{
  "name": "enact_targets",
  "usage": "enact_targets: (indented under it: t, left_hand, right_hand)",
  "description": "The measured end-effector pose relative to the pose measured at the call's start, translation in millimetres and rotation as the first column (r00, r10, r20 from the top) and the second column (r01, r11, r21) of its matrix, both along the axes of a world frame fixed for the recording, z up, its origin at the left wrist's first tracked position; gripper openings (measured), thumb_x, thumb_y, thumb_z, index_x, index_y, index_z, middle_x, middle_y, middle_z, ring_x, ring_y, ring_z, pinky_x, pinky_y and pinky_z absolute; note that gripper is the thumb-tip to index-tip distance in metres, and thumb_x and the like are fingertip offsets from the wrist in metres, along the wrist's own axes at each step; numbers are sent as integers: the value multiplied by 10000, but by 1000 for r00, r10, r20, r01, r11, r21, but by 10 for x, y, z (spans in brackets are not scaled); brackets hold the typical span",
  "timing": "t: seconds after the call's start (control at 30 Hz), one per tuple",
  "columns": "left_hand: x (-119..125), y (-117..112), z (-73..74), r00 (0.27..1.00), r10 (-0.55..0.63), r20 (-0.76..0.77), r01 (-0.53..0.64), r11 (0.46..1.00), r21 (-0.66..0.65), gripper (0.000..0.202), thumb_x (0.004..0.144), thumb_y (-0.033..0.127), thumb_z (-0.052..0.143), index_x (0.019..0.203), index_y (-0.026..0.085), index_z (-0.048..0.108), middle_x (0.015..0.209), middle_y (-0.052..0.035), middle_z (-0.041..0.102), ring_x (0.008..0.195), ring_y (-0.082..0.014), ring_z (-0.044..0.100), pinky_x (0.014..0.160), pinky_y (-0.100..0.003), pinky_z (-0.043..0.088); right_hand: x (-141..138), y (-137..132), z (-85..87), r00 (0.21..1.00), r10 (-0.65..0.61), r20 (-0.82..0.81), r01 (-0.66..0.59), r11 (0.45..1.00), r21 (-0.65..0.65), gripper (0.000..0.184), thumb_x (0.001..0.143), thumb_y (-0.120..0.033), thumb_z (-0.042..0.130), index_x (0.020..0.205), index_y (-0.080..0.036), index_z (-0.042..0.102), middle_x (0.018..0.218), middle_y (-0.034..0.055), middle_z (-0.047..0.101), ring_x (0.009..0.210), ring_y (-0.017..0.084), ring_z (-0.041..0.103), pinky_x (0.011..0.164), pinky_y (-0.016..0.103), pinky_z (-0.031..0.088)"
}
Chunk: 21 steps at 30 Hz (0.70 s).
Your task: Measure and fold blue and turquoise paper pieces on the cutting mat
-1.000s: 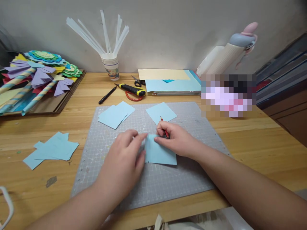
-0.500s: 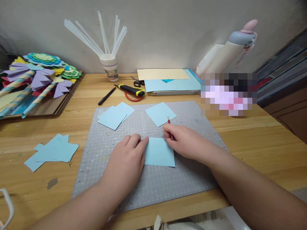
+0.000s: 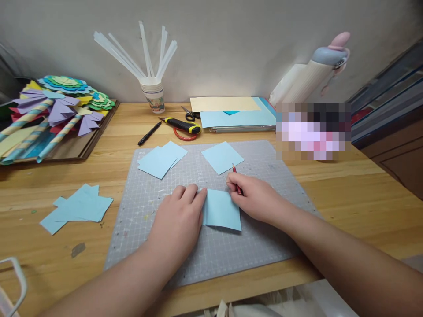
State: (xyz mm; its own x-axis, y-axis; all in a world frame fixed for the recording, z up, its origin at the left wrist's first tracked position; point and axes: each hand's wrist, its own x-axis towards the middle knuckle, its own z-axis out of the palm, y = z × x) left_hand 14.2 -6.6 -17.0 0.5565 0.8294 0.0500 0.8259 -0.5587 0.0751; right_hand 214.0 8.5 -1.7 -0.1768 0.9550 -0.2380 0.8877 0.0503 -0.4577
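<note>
Two hands at work, head view. Left hand (image 3: 178, 211) palm down, fingers bent and close together, over the left side of a blue paper square (image 3: 224, 209); its thumb is hidden, so cannot tell how it grips. Right hand (image 3: 253, 193) closed round a red pencil (image 3: 234, 170), by the square's far right corner. Square lies on a gray cutting mat (image 3: 231, 255) between both hands, near edge slightly raised. Wooden worktop (image 3: 357, 202) beneath.

My wooden tabletop (image 3: 360, 207)
Directly on it I see a gray grid mat (image 3: 264, 246), blue papers (image 3: 84, 204) to its left, and behind it a black pen (image 3: 149, 134), yellow-and-black tool (image 3: 187, 126), scissors (image 3: 189, 116) and paper cups (image 3: 154, 100).
</note>
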Motion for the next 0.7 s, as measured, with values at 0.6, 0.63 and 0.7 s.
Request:
enact_targets:
  t: [0.6,0.63,0.7]
  left_hand:
    - [-86,-54,51,986,-15,164,11,1000,26,293,897,122,428,1123,156,610,1034,-90,610,928,-248,567,768,-411,522]
    - [-86,-51,51,990,-14,139,11,1000,22,283,893,119,433,1102,159,620,1023,-88,609,919,-251,566,759,-413,522]
    - [-87,-46,47,995,-6,99,5,1000,11,268,892,119,441,1072,163,634,1012,-87,607,906,-252,564,741,-410,524]
  right_hand:
    - [13,-72,-177,917,-181,-356,233,966,109,184,805,-251,508,727,-236,342,632,-67,401,588,129,407,586,261,324]
    - [7,-65,-172,919,-183,-349,235,966,111,185,808,-259,509,728,-236,343,630,-68,399,583,128,406,579,261,320]
    - [0,-67,-161,925,-201,-324,249,962,114,184,814,-276,508,734,-238,347,621,-70,397,567,128,402,559,259,307]
